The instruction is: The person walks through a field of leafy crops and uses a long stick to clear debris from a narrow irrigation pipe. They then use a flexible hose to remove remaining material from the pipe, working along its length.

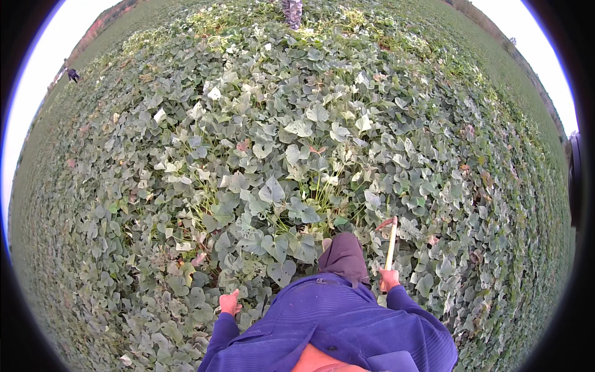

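My right hand (pixel 390 279) is wrapped round the pale handle of a sickle (pixel 392 247), held out ahead on my right side. Its rusty, curved blade points left at the top, just over the leaves. On the other side, my left hand (pixel 230 302) hangs low above the foliage with its fingers curled closed, and nothing shows in it. Broad heart-shaped leaves of a vine crop (pixel 273 191) lie all around both hands, many of them pitted with small holes.
Dense vines cover the ground in every direction and hide the soil. My dark trouser leg (pixel 344 257) stands among the leaves. Straight ahead are a person's legs in patterned trousers (pixel 292 12). Another person in dark clothes (pixel 73 75) is bent over at the far left.
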`<state>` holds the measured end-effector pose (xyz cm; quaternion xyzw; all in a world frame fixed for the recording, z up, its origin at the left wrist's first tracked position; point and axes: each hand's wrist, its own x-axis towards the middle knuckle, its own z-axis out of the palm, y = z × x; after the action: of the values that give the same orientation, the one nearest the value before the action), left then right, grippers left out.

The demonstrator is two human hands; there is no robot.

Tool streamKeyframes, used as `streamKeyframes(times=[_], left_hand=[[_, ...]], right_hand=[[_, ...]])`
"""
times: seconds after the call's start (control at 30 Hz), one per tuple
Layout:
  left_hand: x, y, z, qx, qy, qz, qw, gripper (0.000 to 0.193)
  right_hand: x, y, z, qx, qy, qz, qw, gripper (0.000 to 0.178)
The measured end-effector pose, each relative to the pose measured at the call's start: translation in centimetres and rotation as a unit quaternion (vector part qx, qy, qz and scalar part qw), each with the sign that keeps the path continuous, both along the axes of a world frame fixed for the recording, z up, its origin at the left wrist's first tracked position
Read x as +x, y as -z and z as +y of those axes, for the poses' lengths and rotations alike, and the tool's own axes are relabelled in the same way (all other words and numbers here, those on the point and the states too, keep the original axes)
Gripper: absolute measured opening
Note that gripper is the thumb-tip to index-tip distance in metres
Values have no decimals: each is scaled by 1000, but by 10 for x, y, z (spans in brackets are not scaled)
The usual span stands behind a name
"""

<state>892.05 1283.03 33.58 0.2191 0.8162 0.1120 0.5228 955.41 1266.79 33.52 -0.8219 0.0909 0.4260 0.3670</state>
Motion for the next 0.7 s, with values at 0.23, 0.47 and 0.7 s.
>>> streamKeyframes(times=[0.23,0.47,0.7], left_hand=[[24,2,18,-41,-59,0,997,46],[70,28,118,-74,-136,38,987,43],[127,-27,335,212,268,164,925,40]], right_hand=[[41,1,117,-49,-25,26,998,23],[112,88,276,-24,-80,1,996,27],[180,56,398,11,-108,91,990,21]])
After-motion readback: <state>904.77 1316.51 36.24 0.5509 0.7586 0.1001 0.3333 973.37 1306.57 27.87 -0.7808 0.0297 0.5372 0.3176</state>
